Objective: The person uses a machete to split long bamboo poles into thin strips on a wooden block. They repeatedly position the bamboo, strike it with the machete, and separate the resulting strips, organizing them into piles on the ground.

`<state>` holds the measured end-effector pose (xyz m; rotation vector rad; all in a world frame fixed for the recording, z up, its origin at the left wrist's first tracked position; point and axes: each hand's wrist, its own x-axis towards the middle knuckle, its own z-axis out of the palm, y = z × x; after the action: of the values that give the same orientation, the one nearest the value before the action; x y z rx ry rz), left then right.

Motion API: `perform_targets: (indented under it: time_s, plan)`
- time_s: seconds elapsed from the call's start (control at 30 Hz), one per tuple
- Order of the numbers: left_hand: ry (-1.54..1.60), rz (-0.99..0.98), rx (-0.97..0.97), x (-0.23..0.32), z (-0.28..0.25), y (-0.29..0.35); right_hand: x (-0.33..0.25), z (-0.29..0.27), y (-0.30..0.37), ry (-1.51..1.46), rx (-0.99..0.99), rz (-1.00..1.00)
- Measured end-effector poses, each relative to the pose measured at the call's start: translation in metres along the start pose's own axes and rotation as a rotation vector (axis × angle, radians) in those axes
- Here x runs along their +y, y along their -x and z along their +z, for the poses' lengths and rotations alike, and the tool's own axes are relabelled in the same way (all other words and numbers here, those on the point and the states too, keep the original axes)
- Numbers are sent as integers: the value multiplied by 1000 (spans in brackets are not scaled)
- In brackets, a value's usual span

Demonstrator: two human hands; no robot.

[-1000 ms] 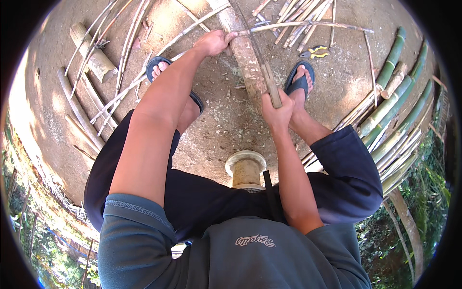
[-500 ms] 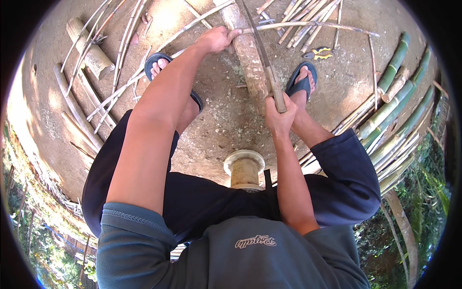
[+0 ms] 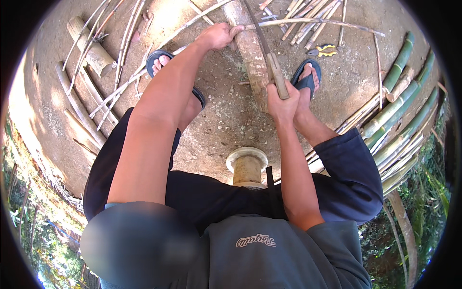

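Note:
My left hand point(image 3: 216, 36) is closed around a thin bamboo stick point(image 3: 308, 21), thumb laid along it. The stick crosses a pale, rough log point(image 3: 251, 62) on the ground between my feet and runs out to the right. In my right hand point(image 3: 283, 102) is the wooden handle of a machete point(image 3: 276, 72). Its long, dark blade points away from me over the log and passes across the stick; whether the two touch I cannot tell. The blade's far end leaves the top of the view.
Yellow-handled pliers point(image 3: 322, 50) lie beyond my right sandal point(image 3: 306, 79). Cut sticks point(image 3: 315, 26) are heaped at the far right, green bamboo poles point(image 3: 400, 60) along the right. A short thick log point(image 3: 91, 45) and thin sticks lie left. A spool-shaped stool point(image 3: 247, 168) stands near my lap.
The view has shifted slightly. Both hands keep their grips, and the stick and machete stay in nearly the same place over the log.

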<state>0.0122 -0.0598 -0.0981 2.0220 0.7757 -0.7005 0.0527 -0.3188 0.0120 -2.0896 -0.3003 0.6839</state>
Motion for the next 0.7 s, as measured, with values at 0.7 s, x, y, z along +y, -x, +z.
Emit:
perform_targets:
  time_s: [0.7]
  plan:
    - [-56, -10, 50, -1, 4, 2, 1, 0, -1, 29, -7, -43]
